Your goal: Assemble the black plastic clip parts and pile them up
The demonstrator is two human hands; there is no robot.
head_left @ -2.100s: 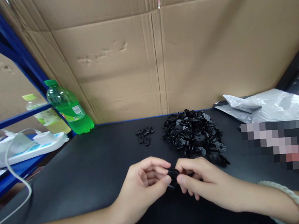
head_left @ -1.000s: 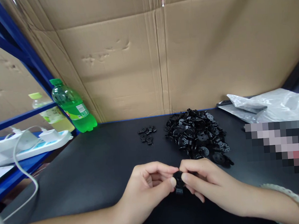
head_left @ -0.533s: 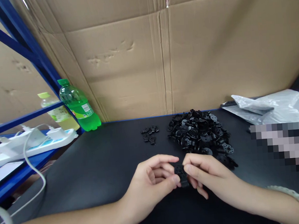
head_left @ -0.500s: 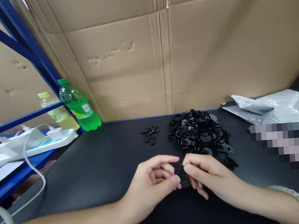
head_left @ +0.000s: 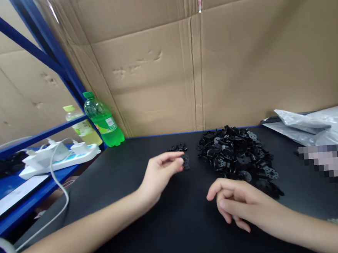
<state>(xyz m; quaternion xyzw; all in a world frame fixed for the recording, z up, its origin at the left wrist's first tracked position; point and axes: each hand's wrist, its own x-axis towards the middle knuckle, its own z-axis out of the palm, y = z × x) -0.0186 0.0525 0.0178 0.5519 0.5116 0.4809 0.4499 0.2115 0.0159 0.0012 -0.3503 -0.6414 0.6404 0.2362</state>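
Between the thumb and fingers of my left hand (head_left: 160, 173) is a small black plastic part (head_left: 185, 162), with round holes in its face. It is held just in front of a small group of similar black parts (head_left: 177, 147), which my hand partly hides. My right hand (head_left: 233, 203) hovers over the black table with its fingers loosely curled and apart, holding nothing. Behind it and to the right lies a large heap of black perforated parts (head_left: 234, 152).
Silvery plastic bags (head_left: 307, 124) lie at the back right. A green bottle (head_left: 105, 123) and a paler bottle (head_left: 84, 128) stand at the back left by a blue frame. A white power strip (head_left: 64, 159) with cables sits on the blue shelf.
My left hand has moved forward and left with the black part, toward the small group. My right hand has let go of it and stands apart. The view has shifted slightly left.
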